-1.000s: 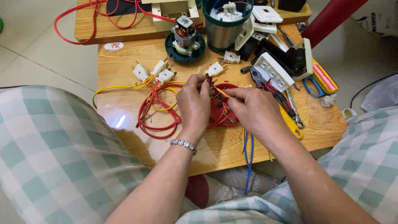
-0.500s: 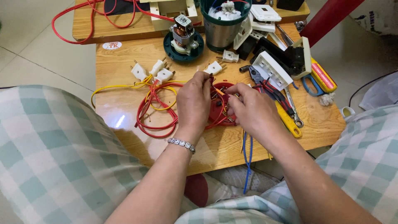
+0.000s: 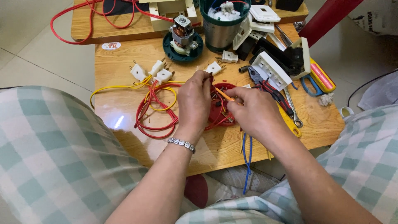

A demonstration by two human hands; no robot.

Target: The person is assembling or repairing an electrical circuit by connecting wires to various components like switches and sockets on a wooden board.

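Note:
A round red plastic part (image 3: 219, 108) with wires lies on the low wooden table (image 3: 124, 58). My left hand (image 3: 195, 101) rests over its left side and pinches a thin red wire end near the top. My right hand (image 3: 253, 112) holds a small orange-handled tool (image 3: 223, 94) whose tip points into the red part. Coils of red wire (image 3: 154, 113) and yellow wire (image 3: 124, 87) spread to the left of my left hand. Blue wires (image 3: 248, 155) hang off the table's front edge below my right hand.
Three white plugs (image 3: 150, 72) lie behind the coils, two more (image 3: 222, 61) further right. A small motor on a green base (image 3: 183, 38), a steel cup (image 3: 222, 23), white socket housings (image 3: 271, 68), pliers (image 3: 265, 85), a wrench (image 3: 292, 110) and scissors (image 3: 313, 81) crowd the back and right.
Both hands stay on the red part; the left fingers have shifted slightly and the view has moved a little. The orange tool now shows between the hands.

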